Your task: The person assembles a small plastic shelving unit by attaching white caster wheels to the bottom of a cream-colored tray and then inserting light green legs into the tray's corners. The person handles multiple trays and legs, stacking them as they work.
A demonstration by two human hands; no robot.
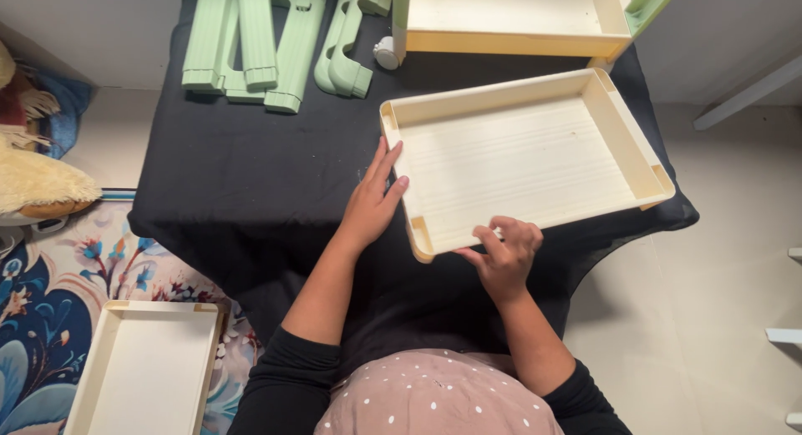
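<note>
Fingers (386, 164) of the left hand (372, 203) are straight and close together, lying flat against the left short wall of the cream tray (522, 159), palm down on the black cloth (251, 176). Right hand (504, 253) is at the tray's near long edge, lower centre of the frame: fingers curled, thumb under or beside the rim, fingertips on top of it. Looks like a pinch on the rim, though the thumb contact is partly hidden.

Tray sits centre-right of the frame, tilted slightly clockwise, open side up, ribbed floor visible, low walls all round. It rests on the cloth, which drapes over a small table.

Further out:
- Second cream tray-like piece (514, 17) at top centre-right, partly cut off by the frame, with a green strip (656, 2) at its right corner and a small white caster wheel (386, 53) at its left corner.
- Pale green plastic parts (267, 42) at upper left of the cloth: several flat ribbed bars plus two curved handle-like pieces, lying side by side, well apart from both hands.
- Third cream tray (146, 368) at lower left, on a floral rug (50, 293).
- Fluffy yellowish item (38, 180) at the left edge.

Both forearms are bare, black sleeves pushed up, with a dotted pinkish garment at bottom centre.
</note>
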